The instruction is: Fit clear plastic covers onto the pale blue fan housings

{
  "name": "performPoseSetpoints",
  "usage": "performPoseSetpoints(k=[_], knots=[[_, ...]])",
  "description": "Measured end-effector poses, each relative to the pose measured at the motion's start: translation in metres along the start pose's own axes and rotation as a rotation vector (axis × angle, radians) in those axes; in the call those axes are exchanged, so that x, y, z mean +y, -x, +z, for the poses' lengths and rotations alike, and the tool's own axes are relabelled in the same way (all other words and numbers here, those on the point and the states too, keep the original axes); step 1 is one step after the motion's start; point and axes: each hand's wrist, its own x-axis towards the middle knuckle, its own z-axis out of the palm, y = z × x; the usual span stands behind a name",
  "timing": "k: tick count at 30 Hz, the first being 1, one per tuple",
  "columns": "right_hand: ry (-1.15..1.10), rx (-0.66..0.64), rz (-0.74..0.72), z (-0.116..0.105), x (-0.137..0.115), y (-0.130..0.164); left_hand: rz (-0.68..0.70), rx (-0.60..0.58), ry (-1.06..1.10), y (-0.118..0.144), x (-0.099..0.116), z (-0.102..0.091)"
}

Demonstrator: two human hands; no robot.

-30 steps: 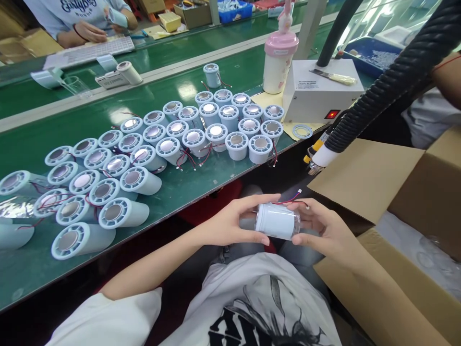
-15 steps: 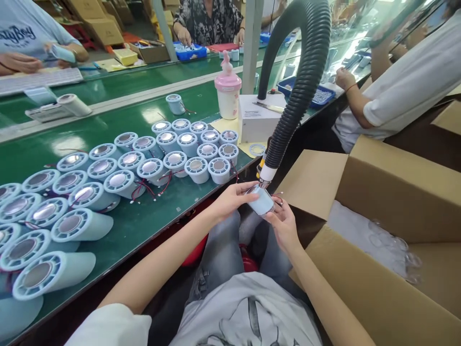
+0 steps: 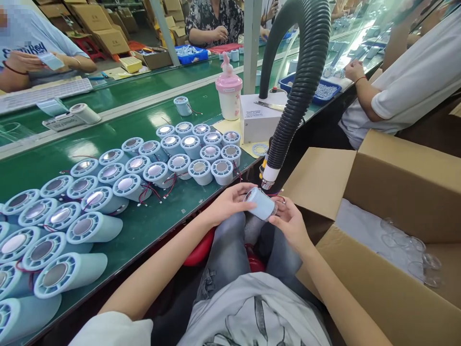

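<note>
Both hands hold one pale blue plastic cylinder (image 3: 260, 203) over the lap, just below the white nozzle (image 3: 269, 176) of the black ribbed hose (image 3: 302, 81). The left hand (image 3: 227, 203) curls closed around the end nearer the green belt table (image 3: 158, 226), thumb on top; the right hand (image 3: 291, 224) pinches the other end from below, fingers wrapped on the body. The cylinder lies tilted, its open end turned up toward the nozzle, close to the tip but apart from it. Thin red wires (image 3: 279, 196) trail from it beside the nozzle.

To do this well, I judge the open end should be kept squarely under the nozzle, with a light, steady grip and the wires kept clear of the tip.

Left of the nozzle, rows of matching blue cylinders (image 3: 169, 154) stand on the table. Right of it, an open cardboard box (image 3: 396, 202) holds clear plastic caps (image 3: 414, 250).
</note>
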Motion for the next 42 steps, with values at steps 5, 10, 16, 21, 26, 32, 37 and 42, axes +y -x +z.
performPoseSetpoints(k=[5,10,16,21,26,32,37,42], knots=[[0.143,-0.158,0.066,-0.001,-0.026,0.026,0.09,-0.167,-0.106,0.043,-0.004,0.001],[0.335,-0.295,0.094,0.005,-0.055,0.039,0.167,-0.211,-0.307,0.07,0.001,0.009],[0.2,-0.356,0.274,0.013,-0.072,0.042,0.263,-0.22,-0.304,0.08,0.007,0.011],[0.07,-0.314,0.385,0.018,-0.075,0.042,0.298,-0.228,-0.318,0.083,0.009,0.011],[0.018,-0.26,0.491,0.021,-0.071,0.042,0.298,-0.229,-0.319,0.084,0.01,0.012],[0.053,-0.292,0.641,0.021,-0.071,0.043,0.308,-0.225,-0.327,0.086,0.009,0.013],[-0.056,-0.259,0.741,0.033,-0.074,0.042,0.307,-0.238,-0.328,0.088,0.008,0.012],[-0.144,-0.282,0.864,0.035,-0.072,0.045,0.327,-0.253,-0.327,0.089,0.008,0.012]])
